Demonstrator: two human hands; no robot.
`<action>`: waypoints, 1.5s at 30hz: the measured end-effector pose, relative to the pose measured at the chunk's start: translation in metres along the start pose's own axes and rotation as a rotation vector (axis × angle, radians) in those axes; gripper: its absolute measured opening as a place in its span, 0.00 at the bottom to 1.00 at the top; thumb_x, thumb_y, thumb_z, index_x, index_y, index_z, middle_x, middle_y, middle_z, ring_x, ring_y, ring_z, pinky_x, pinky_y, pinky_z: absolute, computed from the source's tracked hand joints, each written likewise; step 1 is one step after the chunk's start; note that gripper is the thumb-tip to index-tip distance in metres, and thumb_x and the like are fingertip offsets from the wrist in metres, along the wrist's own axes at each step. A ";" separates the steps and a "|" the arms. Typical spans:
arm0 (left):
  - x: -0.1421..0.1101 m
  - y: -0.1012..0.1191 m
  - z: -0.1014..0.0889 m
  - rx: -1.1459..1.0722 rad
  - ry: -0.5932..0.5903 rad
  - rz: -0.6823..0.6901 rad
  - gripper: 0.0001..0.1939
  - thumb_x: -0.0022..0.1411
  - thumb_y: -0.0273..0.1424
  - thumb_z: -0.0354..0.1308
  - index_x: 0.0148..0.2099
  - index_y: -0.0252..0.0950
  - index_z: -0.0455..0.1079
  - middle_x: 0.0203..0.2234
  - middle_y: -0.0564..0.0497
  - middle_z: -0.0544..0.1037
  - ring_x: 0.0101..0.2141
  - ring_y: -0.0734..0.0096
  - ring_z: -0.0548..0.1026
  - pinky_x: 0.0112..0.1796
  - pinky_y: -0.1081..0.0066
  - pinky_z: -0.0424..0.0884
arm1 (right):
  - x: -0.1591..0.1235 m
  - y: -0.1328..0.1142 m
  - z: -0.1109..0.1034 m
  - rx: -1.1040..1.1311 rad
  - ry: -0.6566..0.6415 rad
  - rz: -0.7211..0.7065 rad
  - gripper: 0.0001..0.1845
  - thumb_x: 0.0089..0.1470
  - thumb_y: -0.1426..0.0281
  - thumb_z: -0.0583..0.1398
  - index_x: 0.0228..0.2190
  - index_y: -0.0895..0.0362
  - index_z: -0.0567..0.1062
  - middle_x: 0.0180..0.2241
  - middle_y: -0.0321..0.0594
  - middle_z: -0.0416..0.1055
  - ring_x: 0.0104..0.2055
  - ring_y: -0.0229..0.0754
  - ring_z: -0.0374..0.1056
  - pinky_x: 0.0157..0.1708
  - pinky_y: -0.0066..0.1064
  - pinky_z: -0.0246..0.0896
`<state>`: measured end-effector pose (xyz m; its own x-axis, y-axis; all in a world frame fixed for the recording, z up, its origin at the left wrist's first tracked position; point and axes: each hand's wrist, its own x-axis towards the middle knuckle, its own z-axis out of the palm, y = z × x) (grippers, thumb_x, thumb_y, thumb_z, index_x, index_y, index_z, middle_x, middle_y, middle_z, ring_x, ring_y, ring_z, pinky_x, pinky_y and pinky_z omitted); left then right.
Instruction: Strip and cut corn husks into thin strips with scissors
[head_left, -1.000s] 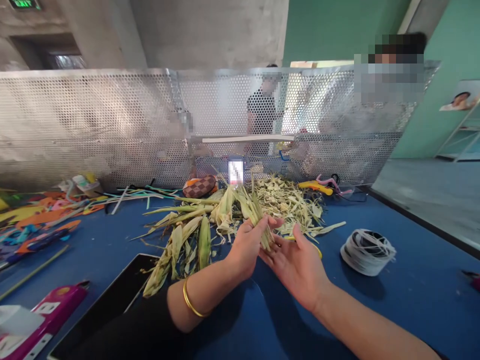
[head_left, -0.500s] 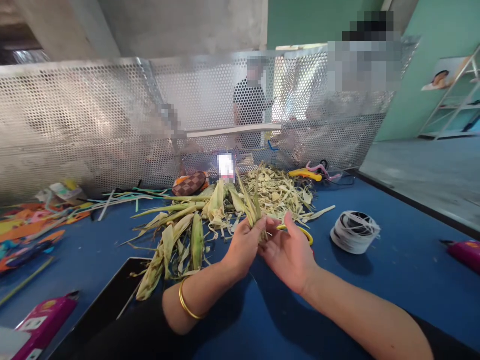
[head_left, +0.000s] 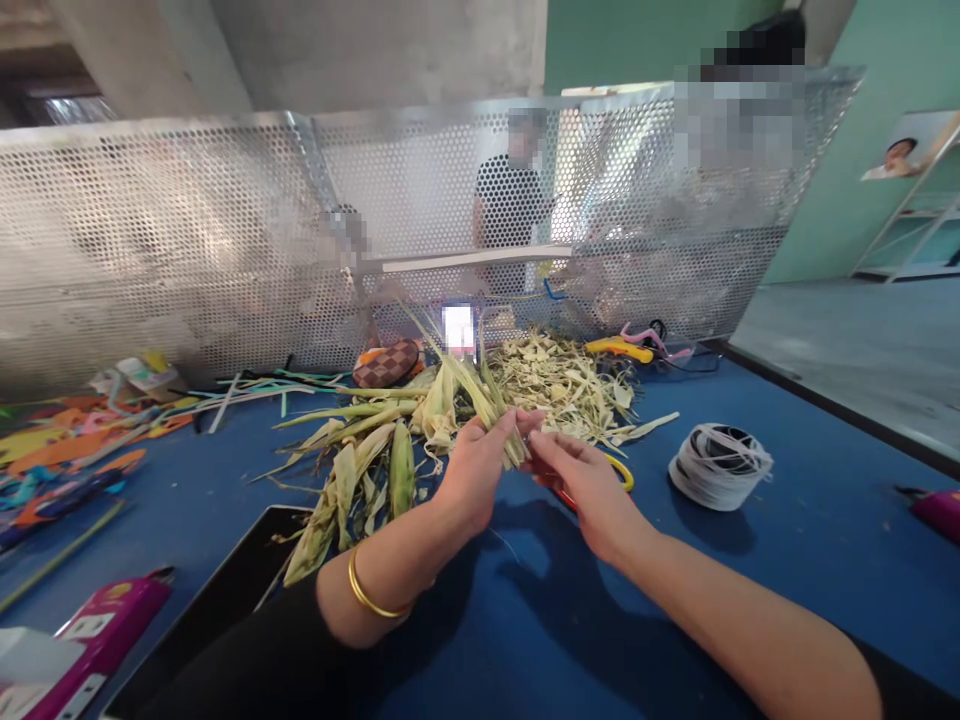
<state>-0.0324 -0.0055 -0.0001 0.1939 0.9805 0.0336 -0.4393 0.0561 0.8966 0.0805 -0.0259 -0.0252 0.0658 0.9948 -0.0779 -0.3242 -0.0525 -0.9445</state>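
My left hand is closed around a bundle of dried corn husks, whose long strips fan out up and to the left. At the bundle's lower end is my right hand, thumb and fingertips pinched together; whatever lies between them is too small to make out. Scissors with a yellow and red handle lie on the table, partly hidden behind the right hand. Whole husks are spread left of my hands, and a heap of torn husk pieces sits beyond them.
A spool of white string stands to the right on the blue table. Behind the husks are a lit phone, a checkered pouch and a yellow tool. A purple power strip and coloured scraps lie left. A perforated metal screen borders the back.
My right hand has gone from open, palm up under the bundle, to pinched beside its end. The bundle has tilted further left in my left hand. The camera view has shifted slightly.
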 end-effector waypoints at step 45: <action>-0.011 -0.013 0.004 0.315 -0.228 -0.254 0.23 0.55 0.50 0.53 0.24 0.38 0.52 0.13 0.63 0.48 0.14 0.84 0.43 0.17 0.77 0.39 | 0.005 -0.031 -0.010 -0.076 -0.175 -0.098 0.19 0.31 0.59 0.71 0.26 0.56 0.77 0.20 0.32 0.68 0.30 0.40 0.66 0.37 0.33 0.59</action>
<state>-0.0257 -0.0181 -0.0105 0.4639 0.8747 -0.1400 -0.0715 0.1945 0.9783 0.1006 -0.0199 0.0008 -0.0735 0.9951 0.0655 -0.2516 0.0450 -0.9668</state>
